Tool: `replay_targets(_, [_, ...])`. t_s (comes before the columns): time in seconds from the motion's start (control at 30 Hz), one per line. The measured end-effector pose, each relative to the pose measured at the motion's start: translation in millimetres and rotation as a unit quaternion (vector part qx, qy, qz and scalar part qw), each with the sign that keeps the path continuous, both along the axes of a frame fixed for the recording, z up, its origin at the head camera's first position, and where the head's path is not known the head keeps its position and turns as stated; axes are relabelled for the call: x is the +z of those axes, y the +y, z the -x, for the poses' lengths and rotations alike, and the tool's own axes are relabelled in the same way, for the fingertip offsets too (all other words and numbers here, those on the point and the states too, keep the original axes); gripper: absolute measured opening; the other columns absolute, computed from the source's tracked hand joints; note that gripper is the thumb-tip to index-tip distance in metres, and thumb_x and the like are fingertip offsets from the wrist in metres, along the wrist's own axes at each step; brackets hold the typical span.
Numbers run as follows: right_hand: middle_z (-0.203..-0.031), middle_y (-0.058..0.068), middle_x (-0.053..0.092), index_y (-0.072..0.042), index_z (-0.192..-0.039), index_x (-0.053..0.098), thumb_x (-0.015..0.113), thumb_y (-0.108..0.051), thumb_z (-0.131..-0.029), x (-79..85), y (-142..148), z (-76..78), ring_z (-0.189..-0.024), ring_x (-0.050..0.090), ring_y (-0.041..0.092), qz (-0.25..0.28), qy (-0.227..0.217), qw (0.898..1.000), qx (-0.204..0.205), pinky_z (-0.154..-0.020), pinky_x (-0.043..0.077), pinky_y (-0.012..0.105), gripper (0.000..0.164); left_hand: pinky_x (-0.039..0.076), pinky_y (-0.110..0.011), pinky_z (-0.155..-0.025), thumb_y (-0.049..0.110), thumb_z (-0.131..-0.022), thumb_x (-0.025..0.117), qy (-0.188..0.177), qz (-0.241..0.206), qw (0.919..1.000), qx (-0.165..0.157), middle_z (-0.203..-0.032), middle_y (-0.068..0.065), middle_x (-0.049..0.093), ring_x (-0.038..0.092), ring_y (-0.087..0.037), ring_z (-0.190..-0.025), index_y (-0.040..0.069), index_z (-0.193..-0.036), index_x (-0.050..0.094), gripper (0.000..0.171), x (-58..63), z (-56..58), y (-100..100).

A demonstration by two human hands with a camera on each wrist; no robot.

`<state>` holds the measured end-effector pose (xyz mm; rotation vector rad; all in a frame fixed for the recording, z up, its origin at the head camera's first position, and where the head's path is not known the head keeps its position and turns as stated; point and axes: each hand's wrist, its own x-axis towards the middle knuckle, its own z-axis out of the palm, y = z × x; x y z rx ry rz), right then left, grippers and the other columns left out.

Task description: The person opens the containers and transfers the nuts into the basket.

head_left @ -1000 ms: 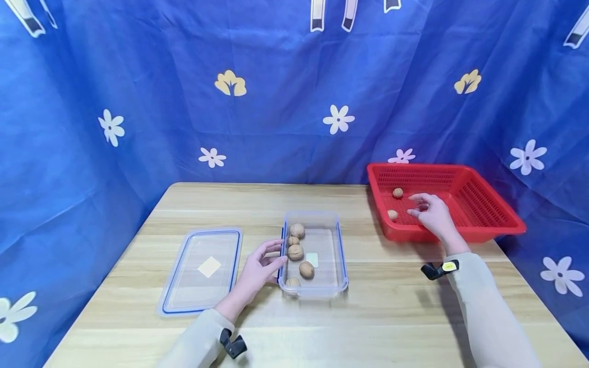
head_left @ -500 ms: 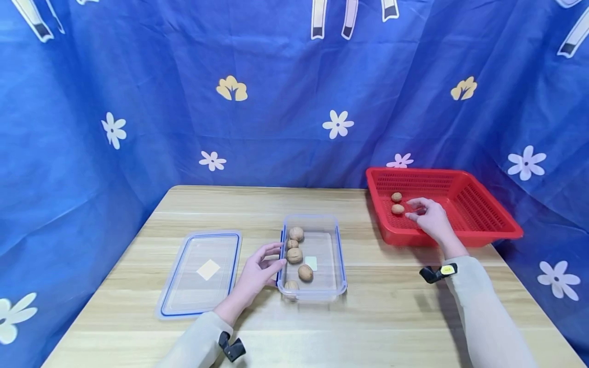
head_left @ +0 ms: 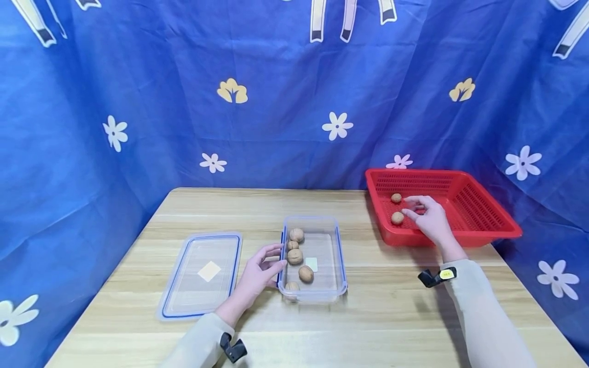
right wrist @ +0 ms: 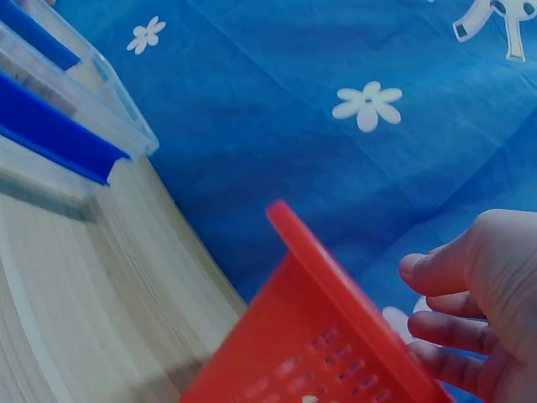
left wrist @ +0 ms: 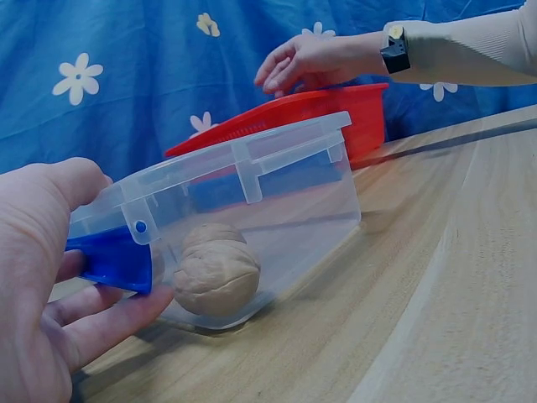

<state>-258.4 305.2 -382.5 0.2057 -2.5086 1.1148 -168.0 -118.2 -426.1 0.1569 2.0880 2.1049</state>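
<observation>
My left hand (head_left: 257, 271) holds the left side of a clear plastic food container (head_left: 342, 250). In the left wrist view its thumb lies at the rim and its fingers are by the blue latch (left wrist: 117, 259). Several walnuts (head_left: 295, 256) lie in the container, mostly along its left side. Over a red plastic basket (head_left: 497, 214) hovers my right hand (head_left: 433, 221), its fingers bent loosely around nothing. Two walnuts are in the basket: a nearer one (head_left: 397, 218) just beside the thumb tip, and a farther one (head_left: 396, 198) left of the fingers.
A clear lid with a blue seal (head_left: 184, 273) lies flat on the wooden table (head_left: 294, 337), left of the container. The basket stands at the table's back right. A blue flowered curtain (head_left: 276, 122) hangs behind and at both sides.
The nearer walnut in the basket shifted away from the front, then back toward it. My right hand moved slightly left, closer to the walnuts. The left hand stayed at the container.
</observation>
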Motion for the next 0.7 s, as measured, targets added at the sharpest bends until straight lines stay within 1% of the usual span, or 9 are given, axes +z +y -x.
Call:
replay_targets(0.1, [-0.102,0.014,0.058,-0.003,-0.111,0.063,0.071,-0.011,-0.083,3.9,-6.2,-2.4,-0.089,0.058,0.027,0.012,0.004,1.000,0.005,-0.070,0.047,0.018,0.030,0.057,-0.041,-0.061,0.011,-0.087,0.066,0.001,0.002,1.0000,-0.003,-0.129,-0.016,0.048,0.056,-0.031,-0.102,0.009,-0.132,0.048,0.049,-1.8,1.9,1.3])
replay_targets(0.23, [-0.102,0.012,0.058,-0.005,-0.112,0.064,0.072,-0.012,-0.082,8.2,-17.0,-4.2,-0.088,0.058,0.021,0.030,-0.004,0.999,0.022,-0.074,0.048,0.019,0.032,0.057,-0.041,-0.060,0.011,-0.086,0.066,0.005,0.005,0.9999,0.008,-0.128,-0.016,0.049,0.056,-0.033,-0.102,0.009,-0.131,0.049,0.048,-3.8,3.0,0.0])
replay_targets(0.33, [-0.101,0.009,0.059,-0.007,-0.113,0.064,0.071,-0.012,-0.082,9.9,-21.9,-5.7,-0.087,0.057,0.017,0.036,0.000,0.999,0.026,-0.074,0.048,0.017,0.032,0.057,-0.042,-0.060,0.011,-0.086,0.066,0.005,0.006,1.0000,0.006,-0.130,-0.016,0.047,0.055,-0.033,-0.104,0.009,-0.131,0.049,0.048,-3.9,2.6,-0.9])
replay_targets(0.47, [-0.099,0.006,0.060,-0.007,-0.114,0.064,0.071,-0.012,-0.082,11.5,-23.3,-11.2,-0.085,0.057,0.014,0.038,0.007,0.999,0.033,-0.070,0.047,0.014,0.033,0.057,-0.043,-0.062,0.011,-0.086,0.066,0.000,0.004,1.0000,0.000,-0.130,-0.016,0.047,0.055,-0.032,-0.105,0.009,-0.131,0.049,0.048,-4.9,0.5,0.9])
replay_targets(0.53, [-0.100,0.007,0.060,-0.005,-0.114,0.063,0.072,-0.011,-0.082,12.7,-25.1,-13.8,-0.086,0.057,0.013,0.039,0.011,0.998,0.046,-0.072,0.048,0.016,0.034,0.057,-0.044,-0.062,0.010,-0.086,0.066,0.001,0.003,1.0000,0.002,-0.130,-0.016,0.047,0.056,-0.031,-0.104,0.009,-0.131,0.049,0.047,-5.3,-0.1,1.4])
replay_targets(0.63, [-0.102,0.008,0.061,-0.004,-0.114,0.062,0.073,-0.011,-0.081,14.8,-30.1,-16.5,-0.086,0.058,0.012,0.034,0.017,0.997,0.061,-0.075,0.051,0.022,0.035,0.057,-0.044,-0.061,0.011,-0.086,0.066,0.004,0.004,1.0000,0.005,-0.129,-0.015,0.048,0.056,-0.029,-0.103,0.009,-0.131,0.050,0.047,-4.8,0.8,1.4])
replay_targets(0.7, [-0.102,0.009,0.060,-0.003,-0.113,0.062,0.073,-0.010,-0.080,16.1,-34.5,-17.9,-0.085,0.059,0.012,0.030,0.022,0.997,0.070,-0.075,0.051,0.023,0.035,0.057,-0.044,-0.061,0.011,-0.086,0.066,0.005,0.006,1.0000,0.005,-0.129,-0.015,0.047,0.056,-0.029,-0.102,0.009,-0.131,0.049,0.048,-3.6,2.4,0.9])
